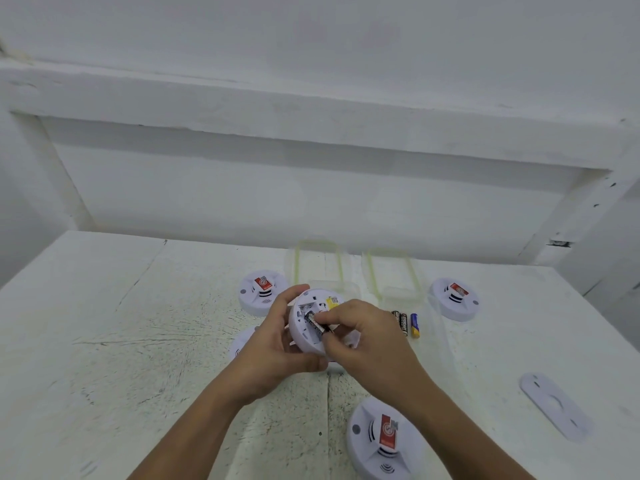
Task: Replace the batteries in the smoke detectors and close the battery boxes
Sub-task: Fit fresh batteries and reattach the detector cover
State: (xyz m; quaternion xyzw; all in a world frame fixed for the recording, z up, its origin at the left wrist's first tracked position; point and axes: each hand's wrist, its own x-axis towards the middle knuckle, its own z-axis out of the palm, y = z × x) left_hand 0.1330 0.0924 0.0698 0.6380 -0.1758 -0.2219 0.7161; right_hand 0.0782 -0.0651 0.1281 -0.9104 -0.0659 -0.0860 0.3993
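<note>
My left hand (pixel 273 344) grips a white round smoke detector (pixel 306 325) above the table, its back turned toward me with the battery box open. My right hand (pixel 363 337) pinches a dark battery (pixel 316 323) that lies at the open box. To the right of my hands, three loose batteries (pixel 407 323) lie on the table, two dark and one blue and yellow. A flat white back cover (pixel 554 405) lies at the right.
Three more smoke detectors sit face up: one behind my left hand (pixel 263 292), one at the far right (pixel 453 298), one near the front (pixel 384 441). Another (pixel 242 344) is partly hidden under my left hand. Two clear plastic boxes (pixel 320 268) stand behind.
</note>
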